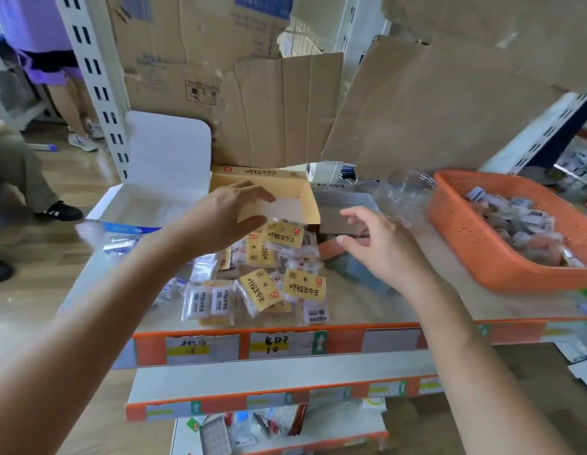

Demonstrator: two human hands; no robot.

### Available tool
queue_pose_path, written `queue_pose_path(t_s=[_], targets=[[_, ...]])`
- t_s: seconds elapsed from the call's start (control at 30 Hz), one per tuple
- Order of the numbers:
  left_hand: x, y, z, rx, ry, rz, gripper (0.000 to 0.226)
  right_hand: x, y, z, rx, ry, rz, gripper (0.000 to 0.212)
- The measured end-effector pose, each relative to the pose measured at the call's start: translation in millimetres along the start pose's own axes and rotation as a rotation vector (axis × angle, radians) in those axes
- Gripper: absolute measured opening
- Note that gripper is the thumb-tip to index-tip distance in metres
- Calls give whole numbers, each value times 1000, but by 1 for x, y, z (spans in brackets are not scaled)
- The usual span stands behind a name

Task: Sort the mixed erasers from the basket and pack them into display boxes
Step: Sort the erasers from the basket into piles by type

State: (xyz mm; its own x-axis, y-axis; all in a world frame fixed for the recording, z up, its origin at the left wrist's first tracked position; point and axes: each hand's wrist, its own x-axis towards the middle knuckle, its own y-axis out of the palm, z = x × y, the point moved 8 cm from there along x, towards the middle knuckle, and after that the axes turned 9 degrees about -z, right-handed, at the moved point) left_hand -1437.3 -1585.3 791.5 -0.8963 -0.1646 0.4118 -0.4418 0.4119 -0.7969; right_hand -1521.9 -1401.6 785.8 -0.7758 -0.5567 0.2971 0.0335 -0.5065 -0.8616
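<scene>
Erasers [262, 277]: yellow-labelled packs in clear wrap lie in a loose heap on the shelf [384, 303], just in front of the open yellow box [310, 198]. More mixed ones sit piled in the orange basket [475, 244] at right, well apart from the heap. The yellow box shows a bare pale floor, with no packs seen inside. Left hand [229, 215] is over the box's near left corner, fingers and thumb spread in a wide curve with nothing held between them; contact with the box wall cannot be told. Right hand [380, 244] hovers beside the heap with loosely curled fingers, gripping nothing, and a grey box [344, 208] and a clear tub [403, 195] stand beyond it. A white box [154, 205] with its lid up stands left of the yellow one and looks empty. Judgement: sorting is well along for the yellow kind and packing is at its start. The next move likely calls for steadying the yellow box with the left hand while the right picks packs off the heap and lays them in flat, labels aligned. The wrap looks slick, so stacked packs may slide. The basket's load remains to be sorted.
</scene>
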Motion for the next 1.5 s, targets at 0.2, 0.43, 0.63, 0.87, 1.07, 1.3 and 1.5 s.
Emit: queue_pose_path(t_s=[0.2,0.43,0.63,0.87,1.07,1.3,1.5], targets=[[22,27,-34,47,-29,-10,39,7,-18,-25,-69,-110,19,50],[40,65,-71,62,-100,-13,49,13,-36,-62,-89,-195,-2,49],[50,90,-94,107,-83,17,52,8,-48,-80,-97,-228,-28,52],[66,99,-104,118,-45,18,49,8,-68,-99,-156,-172,-97,53],[71,103,-107,112,-20,23,47,11,-73,-114,-143,-131,-103,50],[100,114,-142,114,27,1,45,19,-94,-158,-77,-92,-129,47],[132,152,-185,55,7,-34,44,29,-128,-224,-79,-77,-110,46]])
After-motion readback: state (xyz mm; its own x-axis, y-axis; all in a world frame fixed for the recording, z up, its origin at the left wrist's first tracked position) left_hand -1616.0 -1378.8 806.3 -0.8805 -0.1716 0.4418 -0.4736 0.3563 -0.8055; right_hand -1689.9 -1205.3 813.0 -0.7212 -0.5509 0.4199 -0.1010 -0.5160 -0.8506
